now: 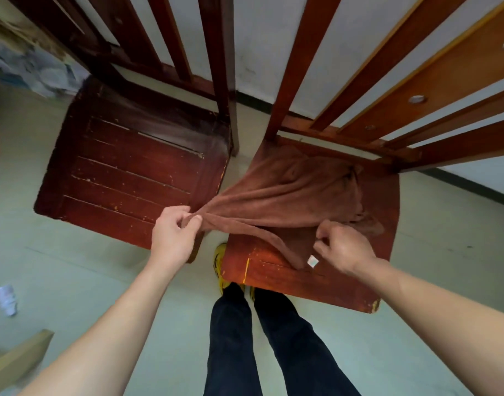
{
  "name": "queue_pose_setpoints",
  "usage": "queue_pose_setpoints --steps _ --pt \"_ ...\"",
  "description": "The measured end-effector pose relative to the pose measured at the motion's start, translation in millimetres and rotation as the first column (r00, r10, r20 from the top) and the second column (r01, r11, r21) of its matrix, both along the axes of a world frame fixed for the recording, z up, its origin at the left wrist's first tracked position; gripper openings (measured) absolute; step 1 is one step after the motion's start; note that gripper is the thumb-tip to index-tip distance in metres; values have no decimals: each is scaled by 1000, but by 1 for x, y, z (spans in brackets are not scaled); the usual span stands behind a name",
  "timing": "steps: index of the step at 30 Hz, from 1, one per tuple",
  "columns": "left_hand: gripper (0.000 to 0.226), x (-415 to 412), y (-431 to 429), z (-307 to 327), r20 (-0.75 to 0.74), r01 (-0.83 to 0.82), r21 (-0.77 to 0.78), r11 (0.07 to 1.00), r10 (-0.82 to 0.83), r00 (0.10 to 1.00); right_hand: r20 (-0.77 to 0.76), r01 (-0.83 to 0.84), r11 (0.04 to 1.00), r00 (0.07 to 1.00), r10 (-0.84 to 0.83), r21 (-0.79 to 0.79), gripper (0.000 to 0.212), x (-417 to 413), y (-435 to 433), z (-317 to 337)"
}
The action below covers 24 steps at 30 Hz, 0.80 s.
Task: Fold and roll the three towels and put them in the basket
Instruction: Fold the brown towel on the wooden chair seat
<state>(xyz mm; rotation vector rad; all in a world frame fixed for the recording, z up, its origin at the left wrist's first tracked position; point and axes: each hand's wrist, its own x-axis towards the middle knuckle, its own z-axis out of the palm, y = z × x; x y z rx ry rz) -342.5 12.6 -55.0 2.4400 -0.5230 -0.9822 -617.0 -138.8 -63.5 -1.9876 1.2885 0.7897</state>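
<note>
— What have you got on the head camera?

— Biggest first: I see two dark red wooden chairs side by side, backs away from me. The left-hand chair (125,178) has a bare slatted seat. The right-hand chair (288,278) carries the only towel I can see.

— How does it lie?

— The brown towel (296,192) is spread loosely over that seat, rumpled and bunched toward the far right. Its long axis runs left to right across the seat. The left end is drawn into a narrow point that reaches past the seat edge, over the gap between the chairs.

— And the hands?

— My left hand (173,235) has that pointed end pinched between thumb and curled fingers, just above the near corner of the left-hand chair. A folded edge trails from there down and right across the seat. My right hand (345,247) sits at the near edge of the cloth, fingers curled and thumb closed on the fabric.

— Anything smaller?

— A white tag (312,261) at the towel's near corner, just beside the right thumb. One yellow shoe (219,261) shows on the floor (73,252) beside the seat's front corner.
</note>
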Motion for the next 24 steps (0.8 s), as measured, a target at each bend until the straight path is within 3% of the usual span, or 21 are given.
queue_pose_setpoints --steps 3,5,8,10,13,18,21,24 --pt "22 7 -4 23 -2 -84 -142 986 84 996 -97 49 998 994 -45 40 58 10 2 -2" --pt "23 13 -4 32 -19 -158 -194 968 157 987 -75 298 954 953 -295 33 70 26 14 -15" --pt "19 16 0 32 -72 -219 -222 950 208 975 17 776 630 631 -776 -45 67 45 16 -41" --pt "26 17 11 22 -103 -234 -211 949 217 971 35 860 502 506 -862 -96 65 52 15 -60" --pt "23 11 29 7 -145 -271 -156 950 250 957 29 828 547 554 -832 -121 57 55 20 -72" --pt "18 -4 51 -5 -129 -299 -78 951 288 949 -159 565 809 794 -587 -163 77 74 27 -67" --pt "18 -2 63 -7 -148 -311 -52 949 300 942 -159 545 835 820 -550 -79 56 84 23 -72" --pt "24 0 80 -4 -167 -357 -28 934 347 923 44 581 814 813 -580 3 27 92 29 -62"
